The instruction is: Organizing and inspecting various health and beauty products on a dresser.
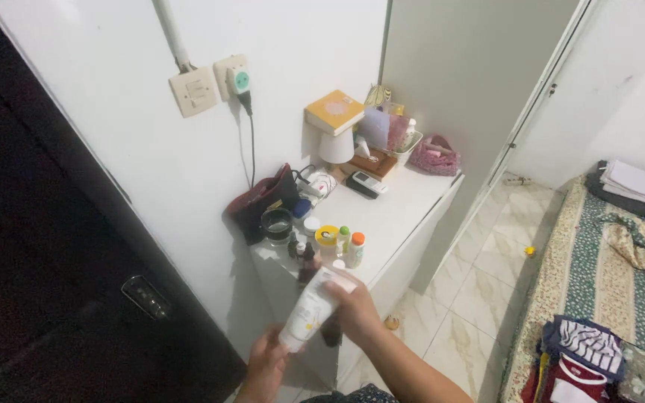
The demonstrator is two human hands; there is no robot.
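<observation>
Over the white cabinet [404,213] corner, my two hands, left hand [266,366] and right hand [354,307], both closed on one white tube [309,310], perhaps six small bottles [355,249] beyond it.

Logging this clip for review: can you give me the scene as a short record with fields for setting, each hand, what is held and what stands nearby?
setting: small white cabinet against a white wall, tiled floor, bed at right
left hand: grips the lower end of a white tube
right hand: grips the tube's upper end
tube pose: tilted, held in front of the cabinet's near corner
nearby: small bottles and jars on the cabinet's near end; yellow box at its far end
</observation>
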